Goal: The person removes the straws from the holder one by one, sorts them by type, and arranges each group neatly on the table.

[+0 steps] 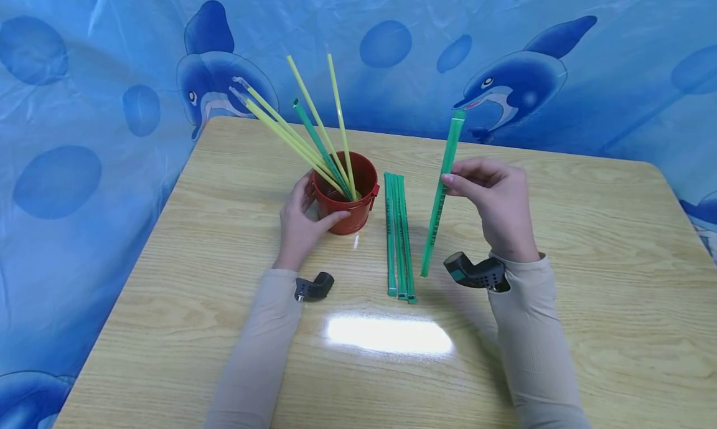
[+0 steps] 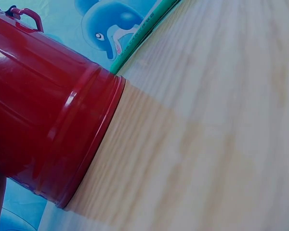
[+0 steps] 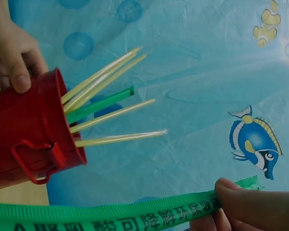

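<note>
A red metal bucket (image 1: 346, 222) stands on the table, with my left hand (image 1: 299, 226) gripping its left side, thumb across the front. Several yellow straws (image 1: 337, 99) in clear sleeves lean out of it, along with one green-wrapped straw (image 1: 313, 133). To the right, my right hand (image 1: 501, 198) pinches another green-wrapped straw (image 1: 439, 211) between thumb and fingers, holding it tilted, its top leaning right. Dark printed characters run along this wrapper in the right wrist view. Between bucket and right hand, several green-wrapped straws (image 1: 390, 242) lie side by side on the table.
The light wooden table (image 1: 605, 279) reaches back to a blue sheet (image 1: 336, 18) printed with dolphins and bubbles. A bright light reflection shows near the front. Each wrist wears a small black camera (image 1: 476, 272). The bucket's handle bracket (image 3: 33, 161) sticks out from its side.
</note>
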{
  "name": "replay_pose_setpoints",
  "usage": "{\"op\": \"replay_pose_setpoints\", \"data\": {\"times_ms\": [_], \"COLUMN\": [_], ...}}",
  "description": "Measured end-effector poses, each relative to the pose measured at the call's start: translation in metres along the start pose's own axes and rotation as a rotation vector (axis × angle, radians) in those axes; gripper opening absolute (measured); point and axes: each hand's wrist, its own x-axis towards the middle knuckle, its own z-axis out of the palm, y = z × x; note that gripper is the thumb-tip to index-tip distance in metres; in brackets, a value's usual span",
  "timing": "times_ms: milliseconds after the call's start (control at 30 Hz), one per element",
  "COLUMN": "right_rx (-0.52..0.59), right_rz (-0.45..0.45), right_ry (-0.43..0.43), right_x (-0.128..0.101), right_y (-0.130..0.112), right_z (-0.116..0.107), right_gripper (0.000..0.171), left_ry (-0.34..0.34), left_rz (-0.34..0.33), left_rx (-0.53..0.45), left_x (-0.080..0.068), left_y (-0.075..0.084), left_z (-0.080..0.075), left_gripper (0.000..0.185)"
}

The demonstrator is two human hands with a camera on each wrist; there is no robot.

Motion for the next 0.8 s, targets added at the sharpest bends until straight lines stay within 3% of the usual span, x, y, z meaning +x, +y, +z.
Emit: {"op": "replay_pose_setpoints", "data": {"times_ms": [533, 800], "right_rx": [-0.195, -0.233], "right_rz": [0.135, 0.173], "right_ry": [-0.069, -0.103], "right_x": [-0.003, -0.004], "right_y": [0.023, 0.033], "right_z": [-0.009, -0.01], "right_gripper": [0.013, 0.025], "left_ry": [0.001, 0.003], "left_rz": [-0.005, -0.003], "left_rx": [0.008, 0.01], "left_x": [0.0, -0.001], "left_y": [0.0, 0.0], "left_z": [0.0, 0.0], "left_gripper": [0.084, 0.084]}}
